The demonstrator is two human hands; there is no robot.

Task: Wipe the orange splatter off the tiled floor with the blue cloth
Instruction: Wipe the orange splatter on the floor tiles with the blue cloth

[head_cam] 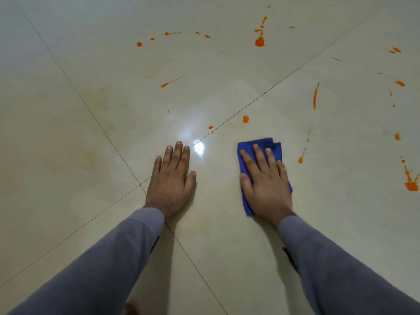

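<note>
A folded blue cloth (261,145) lies flat on the cream tiled floor (68,133). My right hand (266,180) presses on it with straight, spread fingers and covers most of it. My left hand (172,178) rests flat on the bare tile to the left, fingers straight. Orange splatter (259,42) is scattered ahead and to the right: a small drop (245,119) just beyond the cloth, a streak (302,156) right of it, a long streak (315,96), and a large blotch (411,185) at the right edge.
Dark grout lines (91,110) cross the glossy tiles and meet near my left wrist. A bright light reflection (199,147) sits between my hands. More orange dots (139,44) lie far ahead on the left, plus a thin streak (171,81).
</note>
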